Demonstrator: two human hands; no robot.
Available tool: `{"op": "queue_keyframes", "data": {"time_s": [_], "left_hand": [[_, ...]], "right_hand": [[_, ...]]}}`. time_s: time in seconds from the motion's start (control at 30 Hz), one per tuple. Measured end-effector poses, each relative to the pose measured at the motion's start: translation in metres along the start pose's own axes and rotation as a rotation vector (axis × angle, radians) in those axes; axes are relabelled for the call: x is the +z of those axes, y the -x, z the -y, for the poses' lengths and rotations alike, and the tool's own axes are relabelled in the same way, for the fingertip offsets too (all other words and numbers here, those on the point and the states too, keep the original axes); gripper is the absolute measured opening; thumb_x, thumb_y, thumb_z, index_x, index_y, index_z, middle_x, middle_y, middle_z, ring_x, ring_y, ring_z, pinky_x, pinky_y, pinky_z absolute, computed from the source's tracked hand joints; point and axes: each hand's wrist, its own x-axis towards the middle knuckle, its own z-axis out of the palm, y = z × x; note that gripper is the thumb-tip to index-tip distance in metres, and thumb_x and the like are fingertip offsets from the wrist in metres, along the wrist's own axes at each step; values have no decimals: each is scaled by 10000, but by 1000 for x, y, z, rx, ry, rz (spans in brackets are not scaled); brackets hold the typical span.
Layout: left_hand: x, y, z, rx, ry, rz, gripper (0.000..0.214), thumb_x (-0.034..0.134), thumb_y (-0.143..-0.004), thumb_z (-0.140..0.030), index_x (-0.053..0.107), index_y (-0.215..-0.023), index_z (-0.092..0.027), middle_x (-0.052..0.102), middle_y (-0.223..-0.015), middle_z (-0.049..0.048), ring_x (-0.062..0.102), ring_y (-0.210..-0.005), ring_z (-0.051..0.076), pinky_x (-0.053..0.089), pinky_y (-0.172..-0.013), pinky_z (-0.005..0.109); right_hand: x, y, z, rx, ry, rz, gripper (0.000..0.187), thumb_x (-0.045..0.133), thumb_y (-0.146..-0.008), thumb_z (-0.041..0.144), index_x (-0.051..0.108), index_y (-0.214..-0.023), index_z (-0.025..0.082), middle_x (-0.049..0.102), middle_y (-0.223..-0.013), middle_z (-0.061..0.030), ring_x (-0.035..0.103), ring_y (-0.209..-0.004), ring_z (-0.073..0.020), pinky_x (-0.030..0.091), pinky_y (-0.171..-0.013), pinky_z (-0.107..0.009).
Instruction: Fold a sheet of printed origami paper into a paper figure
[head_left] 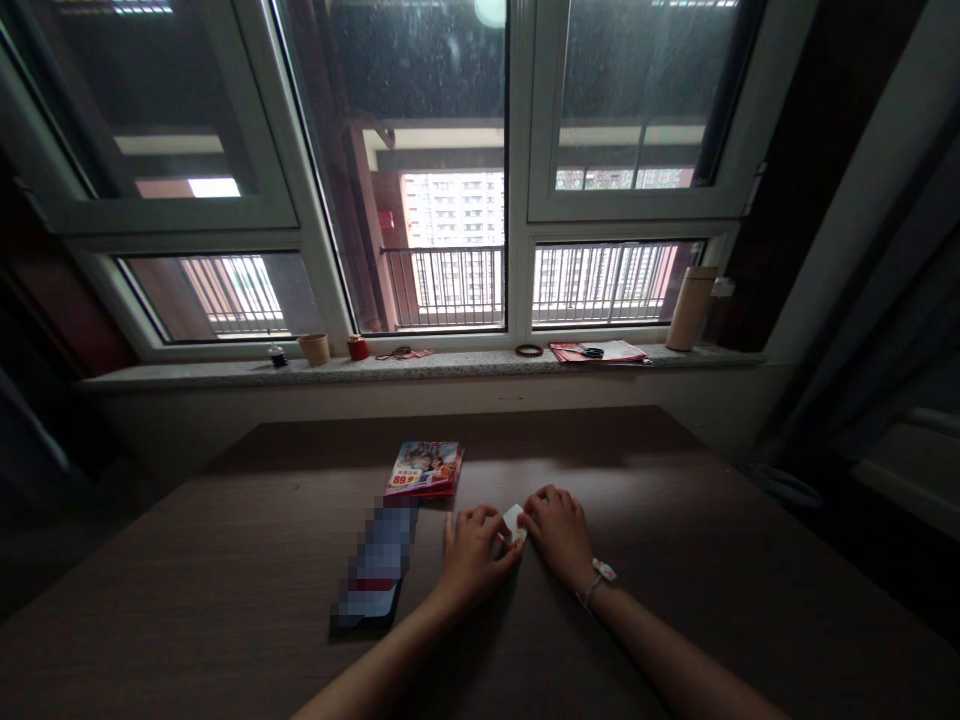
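Head view, nearest first: both forearms reach up from below onto a dark brown wood-grain table (225,600). The left hand (472,552) and right hand (559,530) meet in the middle with fingers curled, their fingertips pinching a small white paper slip (514,518) between them, low against the tabletop. Most of it is hidden under the fingers. It looks very light and thin, likely to crease under pressure and to slide on the smooth wood; its exposed far edge and corners seem the best places to take hold. A pale wristband (602,572) sits on the right wrist.

Just left of the left hand lies a flat dark rectangular object (379,570), blurred out. Just beyond that hand is a red printed glossy packet (425,467). Room to move lies to the right of the right hand, where the wood runs wide to its edge.

Far beyond both hands, a grey speckled stone windowsill (450,368) carries a small tan cup (314,349), flat red papers (600,352) and a tall beige cylindrical flask (690,308).
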Motion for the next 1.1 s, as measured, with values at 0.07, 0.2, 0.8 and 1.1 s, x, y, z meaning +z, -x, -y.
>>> {"op": "queue_keyframes", "data": {"time_s": [0.07, 0.2, 0.8, 1.1], "left_hand": [[1, 0, 0, 1, -3, -9, 198, 638, -779, -406, 632, -938, -289, 597, -1156, -1, 466, -1143, 260, 156, -1103, 581], [1, 0, -1, 7, -11, -10, 202, 637, -782, -404, 624, -953, -297, 596, -1155, -8, 460, -1151, 261, 163, -1095, 585], [-4, 1, -4, 22, -53, 14, 320, 654, -780, -398, 651, -1100, -417, 594, -1179, -1, 456, -1162, 270, 157, -1082, 613], [-5, 0, -2, 38, -90, 17, 313, 651, -782, -436, 665, -1094, -425, 600, -1167, -6, 459, -1160, 272, 168, -1086, 600]], "right_hand": [[0, 0, 0, 3, 11, -4, 124, 581, -886, 336, 653, -927, 244, 601, -1036, -61, 511, -1020, -223, 353, -923, -358], [2, 0, 0, 3, 23, -10, 124, 587, -882, 337, 649, -931, 242, 604, -1042, -63, 515, -1018, -226, 357, -914, -359], [10, -1, -8, 12, -47, -43, 205, 506, -920, 389, 585, -883, 204, 587, -968, -62, 511, -956, -229, 355, -894, -363], [8, -8, -22, 111, -314, 31, 225, 469, -919, 339, 636, -859, 201, 622, -948, -52, 523, -982, -213, 360, -893, -325]]}}
